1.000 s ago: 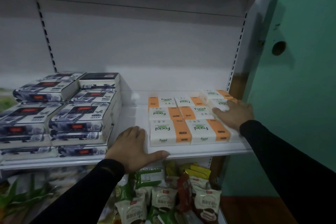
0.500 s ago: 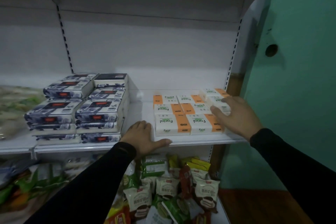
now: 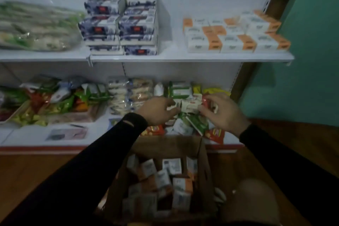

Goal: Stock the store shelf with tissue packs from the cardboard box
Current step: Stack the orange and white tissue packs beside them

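both hands [image 3: 157, 110] empty, cardboard box [image 3: 203, 167] of tissue packs [image 3: 181, 185] directly below

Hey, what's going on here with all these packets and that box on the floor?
A person is stocking a store shelf. Orange-and-white tissue packs already sit in rows on the upper shelf. Both hands, left hand and right hand, are down in front of the lower shelf's snack packets; whether they hold anything is too blurred to tell. The open cardboard box below holds more packs.
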A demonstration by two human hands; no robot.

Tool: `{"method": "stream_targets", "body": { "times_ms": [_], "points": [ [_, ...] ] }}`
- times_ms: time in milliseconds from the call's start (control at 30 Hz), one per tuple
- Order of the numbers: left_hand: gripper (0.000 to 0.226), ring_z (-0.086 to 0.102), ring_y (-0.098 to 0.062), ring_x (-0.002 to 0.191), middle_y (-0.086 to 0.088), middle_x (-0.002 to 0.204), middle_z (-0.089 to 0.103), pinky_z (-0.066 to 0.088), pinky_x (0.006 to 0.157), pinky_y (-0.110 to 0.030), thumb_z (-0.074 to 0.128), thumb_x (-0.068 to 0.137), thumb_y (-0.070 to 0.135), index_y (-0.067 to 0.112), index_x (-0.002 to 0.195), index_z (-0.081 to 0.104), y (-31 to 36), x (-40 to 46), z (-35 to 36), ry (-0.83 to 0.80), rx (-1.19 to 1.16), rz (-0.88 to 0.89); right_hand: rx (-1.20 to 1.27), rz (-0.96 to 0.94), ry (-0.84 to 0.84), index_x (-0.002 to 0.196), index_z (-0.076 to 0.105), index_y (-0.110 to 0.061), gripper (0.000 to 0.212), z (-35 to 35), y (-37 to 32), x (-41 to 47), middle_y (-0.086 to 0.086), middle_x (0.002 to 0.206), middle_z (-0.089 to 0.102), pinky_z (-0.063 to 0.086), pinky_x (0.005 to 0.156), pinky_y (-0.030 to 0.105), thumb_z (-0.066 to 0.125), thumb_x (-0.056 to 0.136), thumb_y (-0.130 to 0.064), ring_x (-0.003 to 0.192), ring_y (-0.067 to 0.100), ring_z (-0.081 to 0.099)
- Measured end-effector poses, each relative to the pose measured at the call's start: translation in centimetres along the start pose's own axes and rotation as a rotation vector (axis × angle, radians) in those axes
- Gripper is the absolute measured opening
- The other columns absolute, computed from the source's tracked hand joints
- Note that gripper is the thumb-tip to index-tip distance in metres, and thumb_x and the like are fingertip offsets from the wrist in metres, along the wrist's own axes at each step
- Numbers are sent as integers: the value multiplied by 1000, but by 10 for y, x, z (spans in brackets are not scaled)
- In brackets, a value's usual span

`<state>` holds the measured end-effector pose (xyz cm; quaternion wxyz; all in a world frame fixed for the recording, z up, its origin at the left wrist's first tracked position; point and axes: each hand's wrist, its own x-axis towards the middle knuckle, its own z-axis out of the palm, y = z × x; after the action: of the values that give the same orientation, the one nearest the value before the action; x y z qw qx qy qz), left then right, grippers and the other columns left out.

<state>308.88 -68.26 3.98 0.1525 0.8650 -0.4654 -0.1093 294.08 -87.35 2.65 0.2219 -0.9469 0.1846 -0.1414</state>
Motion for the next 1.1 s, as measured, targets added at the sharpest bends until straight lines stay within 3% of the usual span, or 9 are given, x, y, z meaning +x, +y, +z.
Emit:
{"method": "stream_targets", "body": {
  "times_ms": [133,300,433,500,567,600,833,933,1100],
  "points": [
    [36,59,-25,107,-6,117,66,42,82,-28,46,97,46,19,112,66,-41,-27,75,-197,-72,-114,-5,79,-353,137,51,-20,50,78,5,-28,1,140,48,37,102,29,48,97,-50,132,21,42],
    [42,57,-21,116,3,123,63,44,100,-36,44,86,57,34,118,60,-100,-42,164,-393,-206,-332,54,229,-607,128,57,-16,46,179,28,-47,4,127,58,46,91,32,50,96,-48,113,22,56],
    [45,49,-27,124,-9,135,54,37,104,-32,45,98,42,13,131,54,-139,-46,229,-592,-176,-479,101,335,-821,83,49,-35,23,255,52,-55,-9,84,49,45,78,32,46,97,-53,77,6,51],
    [38,54,-28,115,-13,127,58,42,96,-33,45,99,34,8,124,58,-156,-47,256,-625,-243,-544,119,393,-910,92,51,-37,16,283,57,-53,-10,93,51,43,77,29,44,100,-48,85,7,53],
    [36,56,-29,112,-14,125,59,43,91,-34,42,101,31,6,121,58,-173,-46,283,-666,-297,-579,137,480,-915,128,53,-17,38,314,67,-52,4,130,55,44,91,31,47,100,-42,115,22,55],
    [37,55,-28,114,-13,126,58,43,94,-35,42,101,31,7,124,57,-180,-45,296,-673,-296,-612,152,520,-898,133,50,-12,45,327,69,-51,8,137,52,44,96,33,49,99,-41,120,25,53],
    [47,48,-27,127,-9,142,48,37,107,-33,53,95,30,13,138,45,-203,-44,377,-691,-559,-769,387,661,-940,143,39,-16,49,415,83,-58,0,142,50,40,97,28,51,100,-35,126,21,50],
    [49,50,-26,126,-8,139,52,40,108,-41,60,90,21,13,137,48,-202,-42,392,-633,-733,-863,562,746,-948,150,26,-25,57,438,85,-68,-11,137,46,37,98,25,53,99,-27,128,13,46],
    [49,50,-19,124,2,132,53,42,103,-31,61,87,8,13,134,49,-191,-35,385,-555,-877,-869,641,819,-853,151,26,-27,61,439,87,-77,-9,141,47,39,104,30,57,98,-25,130,13,45]
  ]
}}
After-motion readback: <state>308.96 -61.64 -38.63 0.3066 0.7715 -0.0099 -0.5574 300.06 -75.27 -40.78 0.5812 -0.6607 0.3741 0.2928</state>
